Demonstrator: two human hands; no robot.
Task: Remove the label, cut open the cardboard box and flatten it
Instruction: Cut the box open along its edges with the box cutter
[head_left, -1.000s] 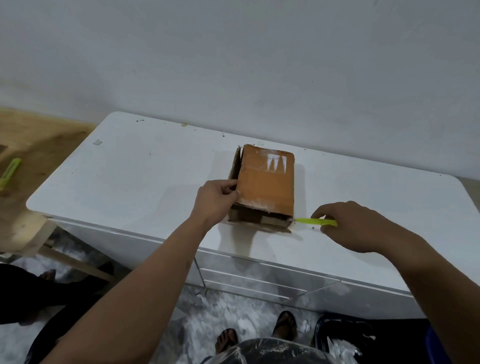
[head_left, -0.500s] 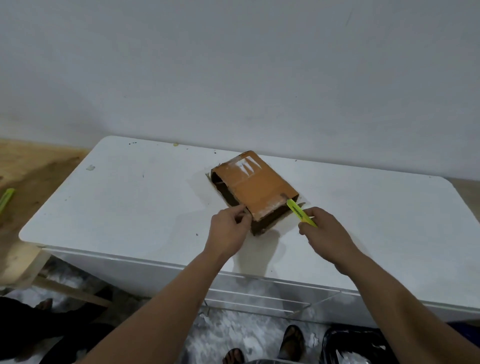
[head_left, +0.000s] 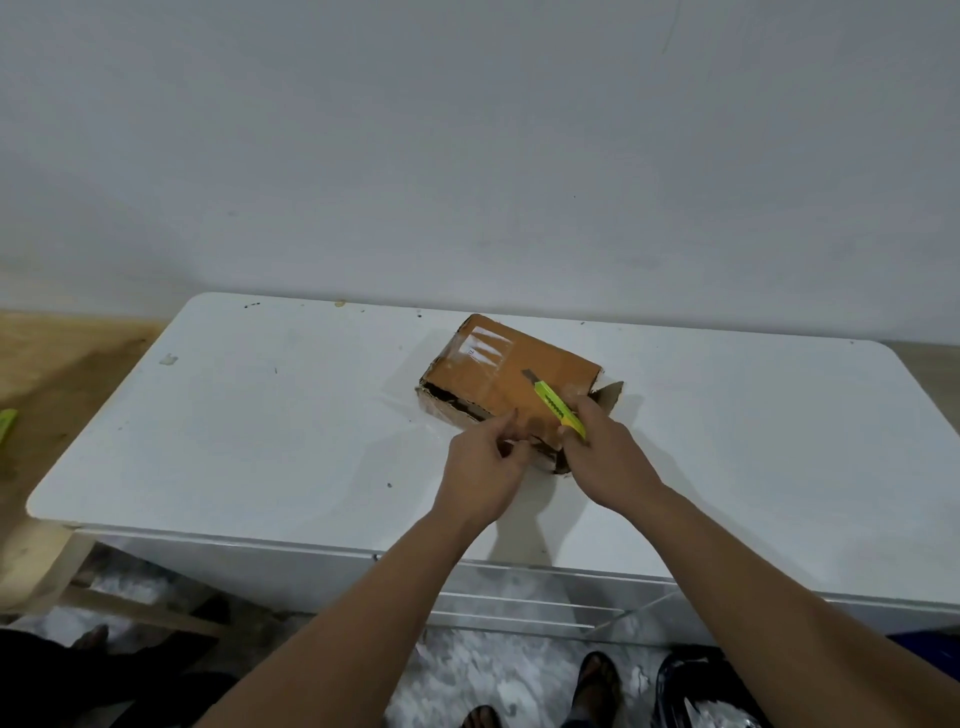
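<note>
A brown cardboard box (head_left: 511, 371) lies on the white table top (head_left: 249, 431), turned at an angle, its near ends torn open. White label remnants (head_left: 480, 348) stick to its far left top. My right hand (head_left: 605, 457) grips a yellow-green utility knife (head_left: 558, 408), whose blade points up-left over the box top. My left hand (head_left: 485, 467) sits at the box's near corner, fingers curled and pinching the torn cardboard edge there.
A grey wall rises behind the table. A wooden surface (head_left: 57, 364) with a green object (head_left: 7, 422) lies to the left. Below the table's front edge are feet in sandals (head_left: 597, 680) and a dark bag (head_left: 706, 691).
The box has been rotated further anticlockwise and slid right. My right hand brought the knife from beside the box onto its top. My left hand shifted to the near corner.
</note>
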